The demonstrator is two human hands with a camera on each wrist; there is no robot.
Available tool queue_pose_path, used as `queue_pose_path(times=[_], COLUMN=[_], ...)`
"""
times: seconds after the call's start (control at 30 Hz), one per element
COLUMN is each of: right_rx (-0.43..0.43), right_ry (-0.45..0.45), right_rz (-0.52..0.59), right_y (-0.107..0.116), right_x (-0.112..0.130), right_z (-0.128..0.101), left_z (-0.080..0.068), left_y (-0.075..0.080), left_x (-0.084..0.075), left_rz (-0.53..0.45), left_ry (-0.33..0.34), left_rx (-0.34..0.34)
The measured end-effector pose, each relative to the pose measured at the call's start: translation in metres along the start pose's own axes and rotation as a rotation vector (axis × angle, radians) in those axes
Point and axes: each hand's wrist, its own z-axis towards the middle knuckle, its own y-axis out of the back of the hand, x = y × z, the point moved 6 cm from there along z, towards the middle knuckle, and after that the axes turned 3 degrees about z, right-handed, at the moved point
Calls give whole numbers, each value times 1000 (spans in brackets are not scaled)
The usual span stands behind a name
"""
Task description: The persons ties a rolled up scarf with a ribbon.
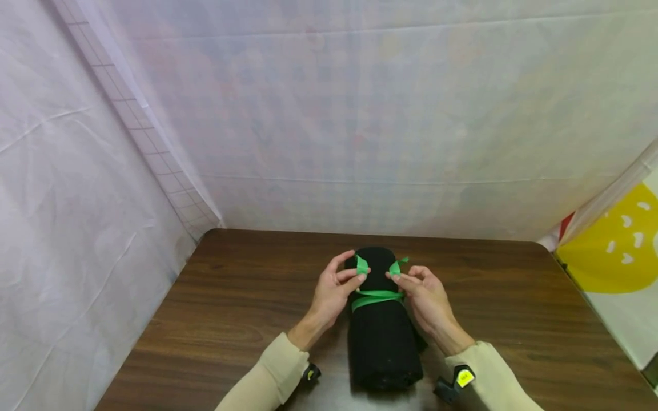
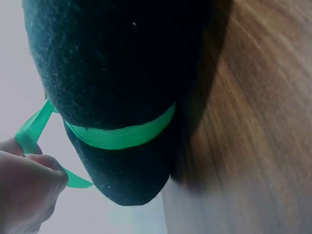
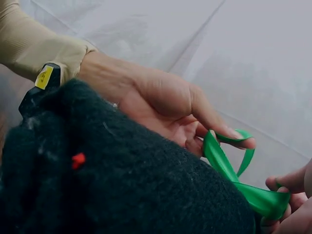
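A black rolled cloth [image 1: 382, 337] lies lengthwise on the brown wooden table [image 1: 231, 297], bound by a green ribbon [image 1: 377, 297]. My left hand [image 1: 358, 276] pinches the ribbon's left end just above the roll. Opposite it, my right hand [image 1: 396, 276] pinches the right end. In the left wrist view the ribbon band [image 2: 122, 137] wraps the roll [image 2: 122, 63], and my left hand [image 2: 27, 187] holds a loop of it. The right wrist view shows the roll [image 3: 122, 185] up close, my left hand [image 3: 214, 134] on a ribbon loop [image 3: 222, 158], and my right hand's fingertips [image 3: 287, 183] on the ribbon.
White sheeting [image 1: 360, 114] closes off the back and left of the table. A yellow and white panel [image 1: 617, 251] stands past the right edge. Cream sleeves [image 1: 277, 365] cover both forearms, each with a small wrist device [image 1: 457, 382].
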Motion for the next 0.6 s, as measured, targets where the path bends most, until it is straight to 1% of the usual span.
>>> queue_pose_path(times=[0.1, 0.33, 0.47, 0.6], right_rx=[20, 89, 102, 105], right_ry=[-7, -25, -41, -26], right_rz=[-25, -165, -196, -252], right_y=[-3, -9, -12, -13], right_x=[0, 2, 1, 3], right_z=[1, 0, -1, -1], left_z=[0, 2, 3, 4], left_y=[-2, -7, -10, -14], left_x=[-3, -6, -6, -8], left_rz=[20, 86, 135, 172], left_ry=[-21, -27, -36, -59], left_rx=[33, 58, 103, 145])
